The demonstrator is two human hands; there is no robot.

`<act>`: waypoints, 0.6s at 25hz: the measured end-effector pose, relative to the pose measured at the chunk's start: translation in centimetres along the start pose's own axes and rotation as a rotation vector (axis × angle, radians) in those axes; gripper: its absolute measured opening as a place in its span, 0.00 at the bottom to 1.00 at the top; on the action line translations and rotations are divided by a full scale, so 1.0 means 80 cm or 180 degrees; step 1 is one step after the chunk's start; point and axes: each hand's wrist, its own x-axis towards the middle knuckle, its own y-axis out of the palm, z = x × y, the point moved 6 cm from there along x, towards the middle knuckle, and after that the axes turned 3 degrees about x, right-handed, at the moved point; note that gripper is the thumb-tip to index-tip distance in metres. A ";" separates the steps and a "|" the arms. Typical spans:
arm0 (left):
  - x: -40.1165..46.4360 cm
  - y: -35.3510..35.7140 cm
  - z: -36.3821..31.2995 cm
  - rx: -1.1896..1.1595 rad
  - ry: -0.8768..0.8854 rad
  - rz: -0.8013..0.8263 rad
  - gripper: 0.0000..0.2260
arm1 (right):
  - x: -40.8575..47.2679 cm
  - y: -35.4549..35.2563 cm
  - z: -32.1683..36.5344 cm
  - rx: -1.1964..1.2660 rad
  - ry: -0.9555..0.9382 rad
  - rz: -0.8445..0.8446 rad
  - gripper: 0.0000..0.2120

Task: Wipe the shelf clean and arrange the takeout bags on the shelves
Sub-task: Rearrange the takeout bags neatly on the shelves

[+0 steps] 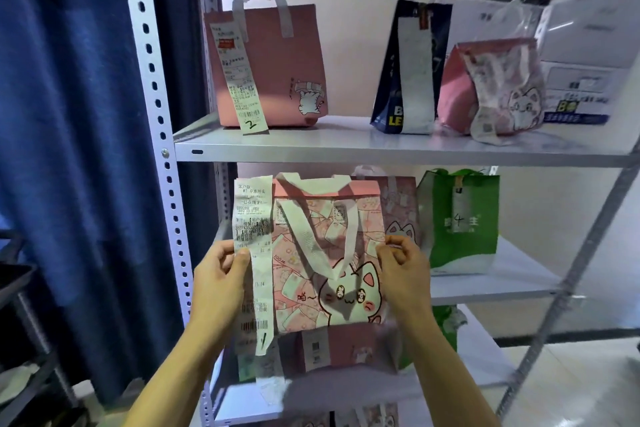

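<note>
A dark blue curtain (69,114) hangs in folds, filling the left side of the view from top to bottom. Low and to the left of the curtain, a dark wire rack (20,305) juts in from the edge. Far to the right of the curtain, at the upper right edge, stand white boxes (585,55) with blurred printing. Below the boxes, pale floor tiles (571,385) show.
</note>
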 end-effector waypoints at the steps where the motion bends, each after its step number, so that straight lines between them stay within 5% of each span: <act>1: 0.001 0.005 -0.002 -0.0024 0.0008 -0.0023 0.06 | 0.003 -0.005 0.005 -0.0016 -0.0011 0.0006 0.04; 15: 0.029 0.073 -0.021 0.0059 0.0117 -0.0152 0.07 | 0.243 -0.055 0.191 -0.0319 -0.1105 -0.0291 0.13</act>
